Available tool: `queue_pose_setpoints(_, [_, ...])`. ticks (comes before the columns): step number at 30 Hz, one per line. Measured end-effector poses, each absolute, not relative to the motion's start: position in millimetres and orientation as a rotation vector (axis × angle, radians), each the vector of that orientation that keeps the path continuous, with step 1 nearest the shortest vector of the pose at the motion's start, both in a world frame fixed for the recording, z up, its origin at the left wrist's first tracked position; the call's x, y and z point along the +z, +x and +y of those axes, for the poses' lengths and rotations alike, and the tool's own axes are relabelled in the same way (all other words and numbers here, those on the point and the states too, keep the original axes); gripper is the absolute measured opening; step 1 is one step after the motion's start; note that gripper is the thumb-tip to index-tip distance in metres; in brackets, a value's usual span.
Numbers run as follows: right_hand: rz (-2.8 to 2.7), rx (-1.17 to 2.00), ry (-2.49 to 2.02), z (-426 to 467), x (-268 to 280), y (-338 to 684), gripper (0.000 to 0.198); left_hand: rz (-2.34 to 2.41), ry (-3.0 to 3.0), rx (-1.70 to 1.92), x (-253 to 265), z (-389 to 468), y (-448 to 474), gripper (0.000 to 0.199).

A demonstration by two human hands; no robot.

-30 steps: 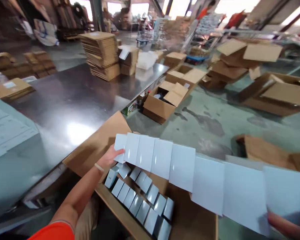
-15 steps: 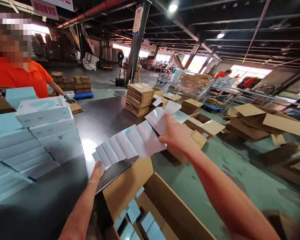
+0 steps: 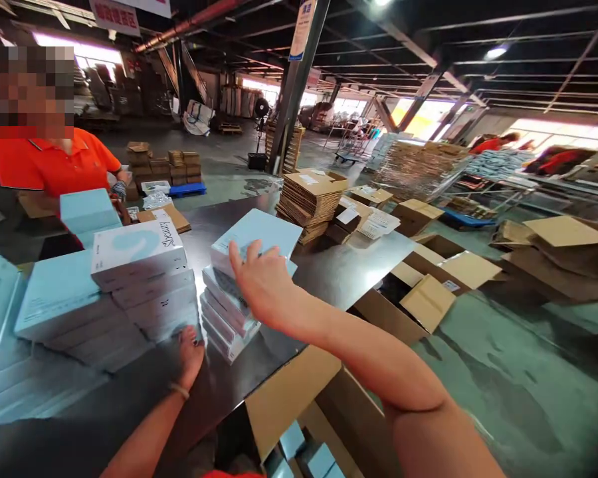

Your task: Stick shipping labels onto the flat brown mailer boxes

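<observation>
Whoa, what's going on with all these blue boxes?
Someone's bare right hand is at an uneven stack of flat, pale-blue boxes on a dark, shiny table. Their left hand is lower, beside a bigger pile of similar boxes; whether it touches them is unclear. Below the table edge, an open, brown cardboard carton holds more pale-blue boxes. A co-worker in an orange shirt stands beyond the bigger pile.

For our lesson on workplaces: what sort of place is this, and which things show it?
Probably a packing workshop or warehouse: flattened cartons and light blue boxes stacked on a table, open cardboard boxes beside it.
</observation>
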State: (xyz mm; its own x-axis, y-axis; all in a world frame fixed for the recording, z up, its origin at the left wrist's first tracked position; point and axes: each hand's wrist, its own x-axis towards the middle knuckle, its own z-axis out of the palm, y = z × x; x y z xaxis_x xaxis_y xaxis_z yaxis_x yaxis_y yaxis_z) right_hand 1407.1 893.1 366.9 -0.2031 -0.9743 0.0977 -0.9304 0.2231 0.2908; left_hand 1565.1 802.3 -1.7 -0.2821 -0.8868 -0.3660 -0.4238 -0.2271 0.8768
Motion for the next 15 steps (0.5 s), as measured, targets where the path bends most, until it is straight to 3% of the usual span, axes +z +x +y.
queue_pose_setpoints(4, [-2.223, -0.282, 1.849, 900, 379, 1419, 0.1, -1.566, 1.336, -1.43, 20, 785, 1553, 0.073])
queue_pose_setpoints(7, [-2.301, 0.006, 1.907, 918, 390, 1404, 0.077, -1.574, 1.233, -1.515, 27, 776, 1543, 0.085])
queue_pose_setpoints(10, [-2.223, 0.616, 1.884, 936, 385, 1370, 0.062, -1.583, 1.179, -1.621, 27, 770, 1540, 0.092])
queue_pose_setpoints(13, [-1.99, 1.369, 1.657, 946, 355, 1323, 0.071, -1.636, 1.091, -1.696, 25, 767, 1543, 0.087])
queue_pose_setpoints(15, [-1.938, 1.786, 1.33, 947, 317, 1295, 0.079, -1.695, 1.037, -1.722, 24, 766, 1546, 0.073])
